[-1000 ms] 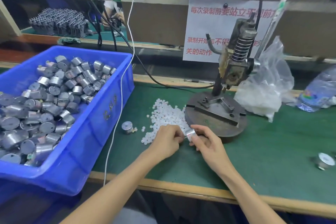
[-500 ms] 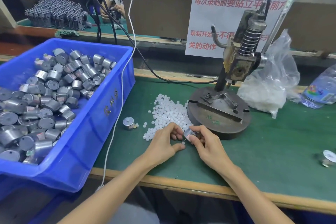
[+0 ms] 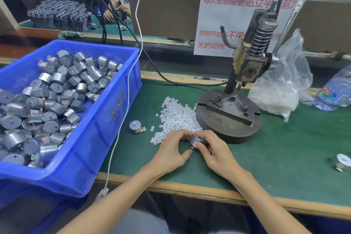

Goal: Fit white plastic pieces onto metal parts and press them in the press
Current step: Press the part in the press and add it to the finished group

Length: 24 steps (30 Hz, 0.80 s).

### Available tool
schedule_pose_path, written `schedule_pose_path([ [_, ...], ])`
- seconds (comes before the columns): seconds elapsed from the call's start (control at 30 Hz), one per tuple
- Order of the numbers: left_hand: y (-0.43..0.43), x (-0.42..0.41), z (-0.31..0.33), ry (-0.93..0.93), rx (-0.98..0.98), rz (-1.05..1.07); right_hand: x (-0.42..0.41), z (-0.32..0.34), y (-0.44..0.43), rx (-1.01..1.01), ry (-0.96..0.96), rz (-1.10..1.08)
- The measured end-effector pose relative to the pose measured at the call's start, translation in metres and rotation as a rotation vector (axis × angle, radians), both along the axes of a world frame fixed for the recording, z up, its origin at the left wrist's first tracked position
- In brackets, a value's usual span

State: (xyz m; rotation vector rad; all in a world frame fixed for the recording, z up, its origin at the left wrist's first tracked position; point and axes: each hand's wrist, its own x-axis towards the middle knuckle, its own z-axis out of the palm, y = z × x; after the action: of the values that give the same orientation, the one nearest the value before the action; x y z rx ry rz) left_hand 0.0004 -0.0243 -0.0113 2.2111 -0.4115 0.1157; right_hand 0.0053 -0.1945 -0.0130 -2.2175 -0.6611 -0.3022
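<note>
My right hand [image 3: 212,150] grips a small silver metal part [image 3: 196,140] just above the green mat, in front of the press base. My left hand [image 3: 171,148] meets it from the left, fingertips curled against the part; a tiny white piece shows at the part's lower end, and I cannot tell which hand holds it. A pile of white plastic pieces [image 3: 175,115] lies just beyond my hands. The hand press [image 3: 250,66] stands on its round metal base [image 3: 229,118] behind and to the right. Another silver metal part [image 3: 135,127] lies on the mat, left of the pile.
A blue bin [image 3: 106,119] full of silver metal parts fills the left. A clear bag of white pieces [image 3: 275,97] and a water bottle [image 3: 334,91] sit right of the press. One metal part [image 3: 341,161] lies at far right. A white cable [image 3: 121,119] hangs over the bin.
Both hands stay together on the metal part at the same spot. My left thumb has stretched out under the part. The view has shifted slightly.
</note>
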Motion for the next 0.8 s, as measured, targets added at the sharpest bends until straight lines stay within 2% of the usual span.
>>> schedule_pose_path([
  [0.5,-0.0032,-0.0003,0.0053,0.005,0.007,0.023,-0.0016,-0.0008,0.0003,-0.09,-0.11,0.056],
  [0.8,-0.0033,-0.001,0.008,0.019,-0.006,0.02,-0.0046,0.0022,0.001,-0.157,-0.112,0.067],
])
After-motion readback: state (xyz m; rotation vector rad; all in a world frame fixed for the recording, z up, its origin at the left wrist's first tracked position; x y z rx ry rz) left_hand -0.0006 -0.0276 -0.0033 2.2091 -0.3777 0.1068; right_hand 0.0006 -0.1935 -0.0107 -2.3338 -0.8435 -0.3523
